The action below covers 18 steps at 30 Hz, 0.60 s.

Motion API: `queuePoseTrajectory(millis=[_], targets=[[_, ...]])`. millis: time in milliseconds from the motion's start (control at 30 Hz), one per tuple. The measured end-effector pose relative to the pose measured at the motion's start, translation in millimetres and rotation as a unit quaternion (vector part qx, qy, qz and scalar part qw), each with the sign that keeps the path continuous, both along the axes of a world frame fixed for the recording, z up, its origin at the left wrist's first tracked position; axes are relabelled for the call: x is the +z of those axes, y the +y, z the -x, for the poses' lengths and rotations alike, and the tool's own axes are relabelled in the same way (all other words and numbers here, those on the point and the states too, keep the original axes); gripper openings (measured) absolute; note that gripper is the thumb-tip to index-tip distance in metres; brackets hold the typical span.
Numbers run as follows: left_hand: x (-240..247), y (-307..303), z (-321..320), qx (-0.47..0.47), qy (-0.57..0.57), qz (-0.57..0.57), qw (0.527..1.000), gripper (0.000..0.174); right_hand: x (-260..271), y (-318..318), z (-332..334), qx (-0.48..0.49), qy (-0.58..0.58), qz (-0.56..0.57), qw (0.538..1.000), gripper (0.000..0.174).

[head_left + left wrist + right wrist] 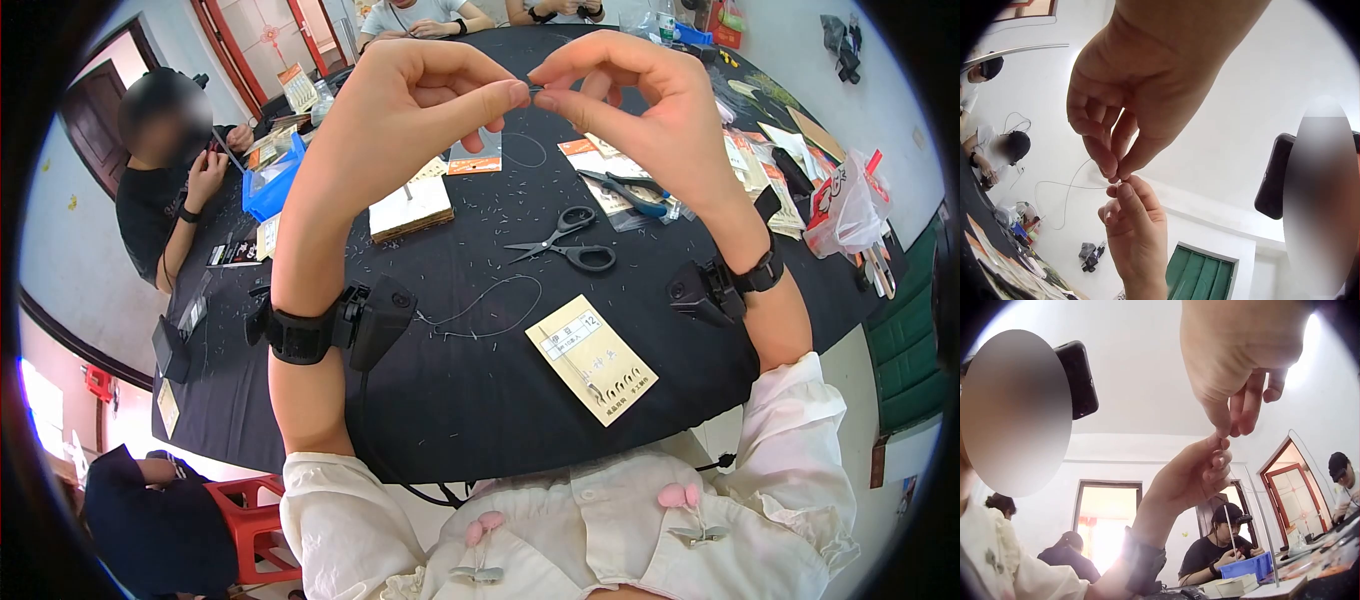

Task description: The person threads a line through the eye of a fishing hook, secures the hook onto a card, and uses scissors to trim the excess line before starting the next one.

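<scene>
With 12 o'clock pointing away from the person, a black-covered table (465, 385) spreads beneath everything. Over its far half the left hand (400, 110) comes to the meeting point from 8 o'clock, the right hand (660, 120) from 4 o'clock. A printed card (605, 372) lies well below them, near 6 o'clock; scissors (553, 243) lie closer on about the same bearing, blades toward 9. Smallest is a thin line (1079, 187), held up where the fingertips meet. Both hands appear to pinch it between thumb and forefinger, though what sits inside the pinch is too small to tell. The short stretch between the tips runs roughly 9 to 3 o'clock, and neither hand is clearly nearer; in the left wrist view, the slack loops out from the grip toward 9 o'clock.
</scene>
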State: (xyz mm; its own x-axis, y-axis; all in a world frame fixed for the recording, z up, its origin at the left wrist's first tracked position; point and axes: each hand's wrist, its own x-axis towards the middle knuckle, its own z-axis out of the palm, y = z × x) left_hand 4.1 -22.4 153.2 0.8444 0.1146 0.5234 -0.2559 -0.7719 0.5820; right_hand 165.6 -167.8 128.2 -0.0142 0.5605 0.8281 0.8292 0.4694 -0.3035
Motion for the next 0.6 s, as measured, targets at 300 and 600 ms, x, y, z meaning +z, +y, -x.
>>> queuePoseTrajectory(millis=[300, 600], targets=[[0.1, 3.8, 0.9, 0.013, -0.019, -0.012, 1.000, 0.021, -4.3, 3.5, -6.1, -0.029, 0.014, 0.006, 0.999, 0.012], [-0.3, 3.6, 0.6, 0.017, -0.027, -0.016, 0.999, 0.023, -5.0, 4.4, -5.7, -0.029, 0.034, 0.016, 0.999, 0.016]])
